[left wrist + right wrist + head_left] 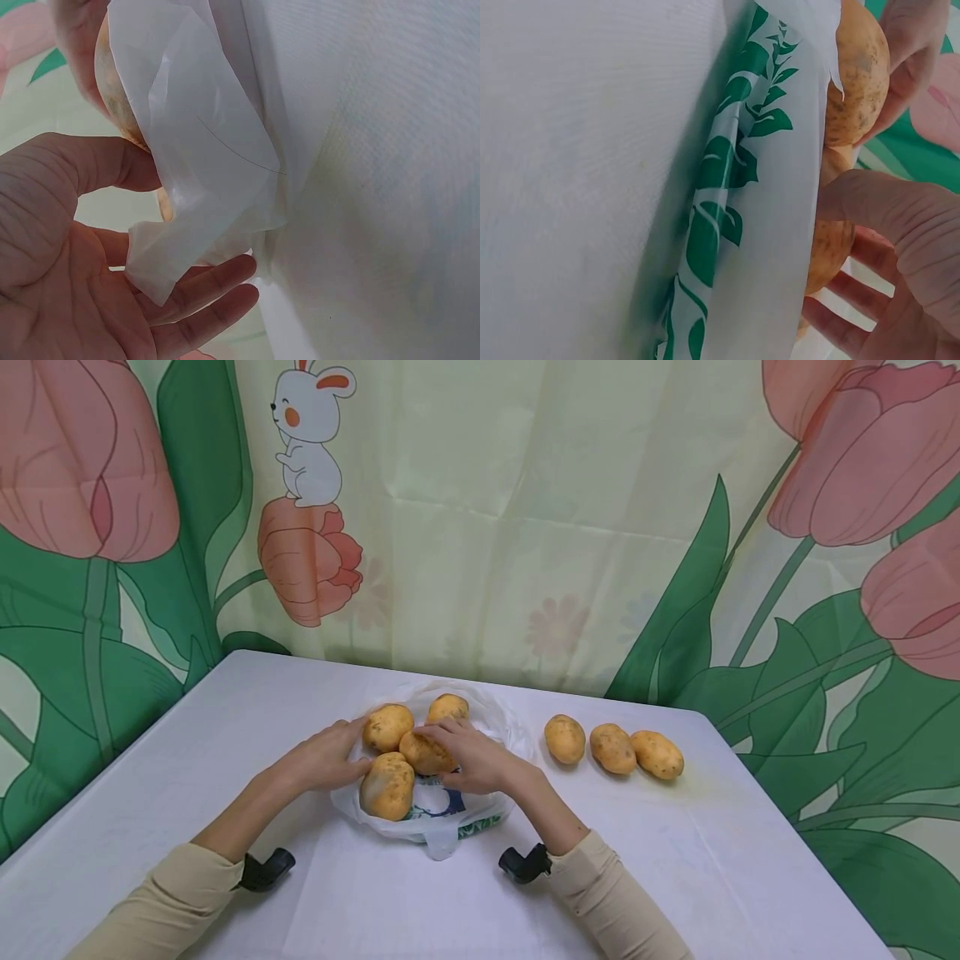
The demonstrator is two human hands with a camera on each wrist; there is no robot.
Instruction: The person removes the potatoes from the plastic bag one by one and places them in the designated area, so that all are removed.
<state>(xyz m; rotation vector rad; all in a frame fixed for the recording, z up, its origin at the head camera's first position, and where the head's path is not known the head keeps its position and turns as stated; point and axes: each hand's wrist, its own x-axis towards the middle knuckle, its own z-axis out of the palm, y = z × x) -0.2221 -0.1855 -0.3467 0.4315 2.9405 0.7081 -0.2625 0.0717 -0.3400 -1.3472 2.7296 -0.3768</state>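
Observation:
A thin white plastic bag (pixel 480 818) with green leaf print lies spread on the table, with several potatoes in its mouth. My right hand (pixel 480 758) reaches over the bag and grips a potato (pixel 424 755), fingers over its top and thumb on the near side. At the bag's left edge, my left hand (pixel 328 758) touches the plastic with fingers fairly straight, beside an upper potato (pixel 388 727) and a lower potato (pixel 387 787). Another potato (pixel 448 706) sits at the back of the bag. In the left wrist view, a flap of the bag (pixel 202 127) partly hides the left fingers.
To the right of the bag, three potatoes stand in a row: one nearest (pixel 565 739), a middle one (pixel 612 748) and an outer one (pixel 657 754). A white cloth covers the table (pixel 637 860). Behind it hangs a tulip-printed curtain (pixel 465 527).

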